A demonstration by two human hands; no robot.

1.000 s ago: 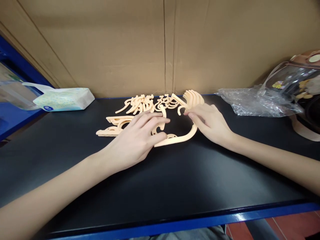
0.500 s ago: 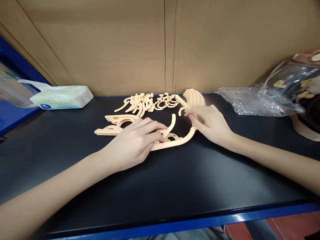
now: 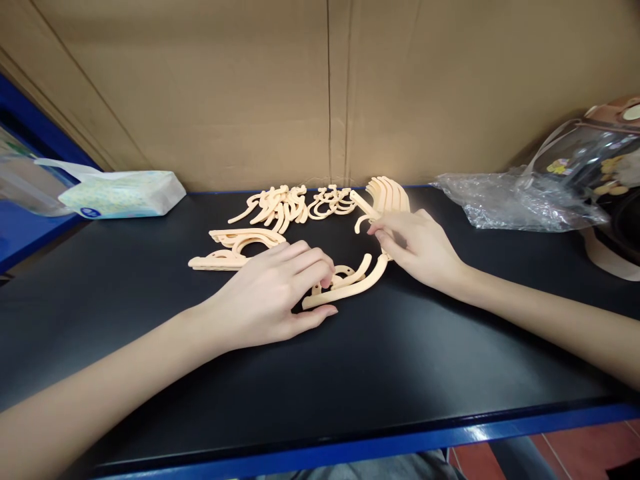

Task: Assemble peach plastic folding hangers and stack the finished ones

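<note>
A beige curved hanger arm (image 3: 350,291) lies on the black table in front of me, with a shorter curved hanger arm (image 3: 357,273) alongside its inner edge. My left hand (image 3: 280,290) hovers over their left end, thumb and fingers apart, fingertips close to the shorter arm. A flat beige piece with holes (image 3: 343,271) shows partly behind it. My right hand (image 3: 417,245) is curled, with thumb and forefinger near each other beside a small hooked beige piece (image 3: 359,224). Its palm covers the far end of the long arm, and anything inside the fingers is hidden.
Behind are a pile of curved pieces (image 3: 280,205), several hooks (image 3: 330,203) and nested curved arms (image 3: 390,193). Stacked hanger parts (image 3: 215,260) lie left. A tissue pack (image 3: 125,195) stands back left; a clear plastic bag (image 3: 520,203) and transparent bag (image 3: 575,157) are right.
The shorter arm has swung down from a raised angle to lie along the long arm. My left thumb and fingers have spread apart. My right hand has hardly moved.
</note>
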